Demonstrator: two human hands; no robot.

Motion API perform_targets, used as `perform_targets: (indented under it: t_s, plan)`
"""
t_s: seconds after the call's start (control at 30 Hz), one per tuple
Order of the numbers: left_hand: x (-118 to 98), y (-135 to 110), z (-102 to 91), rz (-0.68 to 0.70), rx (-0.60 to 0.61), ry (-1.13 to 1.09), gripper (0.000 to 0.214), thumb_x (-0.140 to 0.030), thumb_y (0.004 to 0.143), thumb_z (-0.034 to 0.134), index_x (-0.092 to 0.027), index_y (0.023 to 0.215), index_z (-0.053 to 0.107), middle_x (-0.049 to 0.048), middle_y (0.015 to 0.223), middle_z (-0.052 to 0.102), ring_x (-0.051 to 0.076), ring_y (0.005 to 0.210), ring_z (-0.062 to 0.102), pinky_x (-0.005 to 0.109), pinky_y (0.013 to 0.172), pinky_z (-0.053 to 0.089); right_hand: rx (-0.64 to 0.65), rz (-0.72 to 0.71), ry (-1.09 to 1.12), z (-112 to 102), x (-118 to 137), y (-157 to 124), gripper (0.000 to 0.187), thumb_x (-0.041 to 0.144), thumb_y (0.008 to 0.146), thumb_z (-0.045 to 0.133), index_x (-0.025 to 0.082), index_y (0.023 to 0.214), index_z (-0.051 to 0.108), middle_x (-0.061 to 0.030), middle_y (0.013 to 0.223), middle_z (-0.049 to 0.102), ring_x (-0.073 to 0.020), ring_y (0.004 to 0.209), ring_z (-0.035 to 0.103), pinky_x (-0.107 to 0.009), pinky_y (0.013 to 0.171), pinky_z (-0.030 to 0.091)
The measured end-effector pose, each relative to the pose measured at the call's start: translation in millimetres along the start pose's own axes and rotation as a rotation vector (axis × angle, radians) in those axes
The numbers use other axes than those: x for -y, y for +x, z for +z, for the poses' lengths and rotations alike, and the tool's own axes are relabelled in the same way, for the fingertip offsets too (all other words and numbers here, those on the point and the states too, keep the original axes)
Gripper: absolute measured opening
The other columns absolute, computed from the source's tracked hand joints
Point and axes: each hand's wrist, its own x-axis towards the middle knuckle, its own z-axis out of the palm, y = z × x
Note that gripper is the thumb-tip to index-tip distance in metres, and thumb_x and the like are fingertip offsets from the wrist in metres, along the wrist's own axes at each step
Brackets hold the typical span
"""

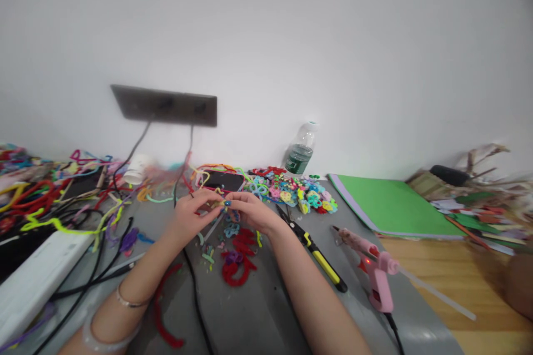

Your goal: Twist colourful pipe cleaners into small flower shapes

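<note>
Grey tabletop point(258, 321) is running cluttered beneath a white wall point(266, 39). Left hand point(197, 213) and right hand point(250, 212) are meeting fingertip to fingertip, both nearly closed, pinching a small yellow piece point(225, 208) between them. Being so tiny, it could be slipping into the scraps point(209, 255) at seven o'clock. Around four o'clock, a pink glue gun point(377, 277) is showing a red light; its nozzle, possibly hot, could be burning the right forearm if that swings outward.
</note>
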Motion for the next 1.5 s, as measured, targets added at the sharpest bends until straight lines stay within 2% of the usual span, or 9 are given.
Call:
perform_targets:
  t_s: [0.13,0.33,0.63,0.77,0.9,1.0,1.27,1.5]
  plan:
    - [-2,-1,3.0,0.046,-0.032,0.042,0.009,-0.02,0.084,0.06,-0.02,0.087,0.069,0.0045,0.085,0.073,0.016,0.079,0.07,0.024,0.067,0.058,0.022,0.037,0.041,-1,0,-1,0.033,0.041,0.065,0.081,0.016,0.075,0.063,0.006,0.054,0.052,-0.0073,0.05,0.041,-0.023,0.051,0.03]
    - [-8,-1,6.5,0.09,-0.067,0.066,0.015,-0.009,0.08,0.056,-0.019,0.086,0.065,0.0029,0.082,0.069,0.014,0.073,0.067,0.02,0.06,0.054,0.048,0.017,0.033,0,-3,1,0.033,0.04,0.065,0.081,0.015,0.076,0.063,0.0055,0.056,0.053,-0.0068,0.049,0.04,-0.023,0.051,0.028]
    - [-11,0,8.2,0.114,-0.153,0.083,0.02,-0.006,0.076,0.055,-0.019,0.086,0.066,0.0026,0.082,0.07,0.014,0.073,0.068,0.021,0.062,0.054,-0.038,-0.08,0.059,5,-3,3,0.027,0.036,0.066,0.077,0.016,0.073,0.061,0.0062,0.056,0.051,-0.0065,0.049,0.039,-0.023,0.051,0.027]
    - [-10,-2,13.7,-0.001,-0.187,-0.026,0.017,-0.008,0.075,0.056,-0.018,0.084,0.066,0.0029,0.084,0.07,0.014,0.073,0.068,0.021,0.064,0.056,-0.086,-0.189,0.038,11,-5,5,0.03,0.042,0.07,0.077,0.016,0.075,0.062,0.0054,0.058,0.051,-0.0072,0.051,0.039,-0.023,0.051,0.026]
    - [-8,-5,21.5,-0.168,-0.24,-0.246,0.01,-0.013,0.073,0.059,-0.018,0.079,0.066,0.0028,0.084,0.069,0.016,0.08,0.069,0.023,0.065,0.058,-0.154,-0.291,0.052,20,-8,7,0.033,0.046,0.07,0.078,0.017,0.076,0.062,0.0047,0.063,0.051,-0.0082,0.055,0.039,-0.023,0.054,0.028]
    - [-9,-6,26.5,-0.255,-0.263,-0.394,0.006,-0.016,0.072,0.063,-0.018,0.076,0.065,0.0018,0.081,0.067,0.016,0.077,0.069,0.022,0.061,0.057,-0.187,-0.341,0.037,22,-9,8,0.033,0.046,0.072,0.076,0.018,0.075,0.06,0.0041,0.065,0.05,-0.0089,0.057,0.04,-0.023,0.056,0.029]
    - [-20,-5,34.4,-0.35,-0.389,-0.505,0.006,-0.016,0.068,0.067,-0.018,0.073,0.067,0.0012,0.076,0.07,0.015,0.075,0.067,0.022,0.065,0.057,-0.211,-0.399,0.03,23,-13,10,0.031,0.044,0.074,0.075,0.019,0.078,0.058,0.0037,0.069,0.05,-0.0098,0.061,0.041,-0.023,0.059,0.032]
    - [-20,-10,36.5,-0.446,-0.39,-0.597,0.008,-0.023,0.071,0.071,-0.017,0.076,0.07,0.0018,0.077,0.071,0.014,0.069,0.067,0.022,0.059,0.058,-0.223,-0.487,-0.077,24,-11,10,0.03,0.046,0.078,0.072,0.02,0.08,0.057,0.0034,0.069,0.05,-0.011,0.062,0.043,-0.023,0.059,0.035]
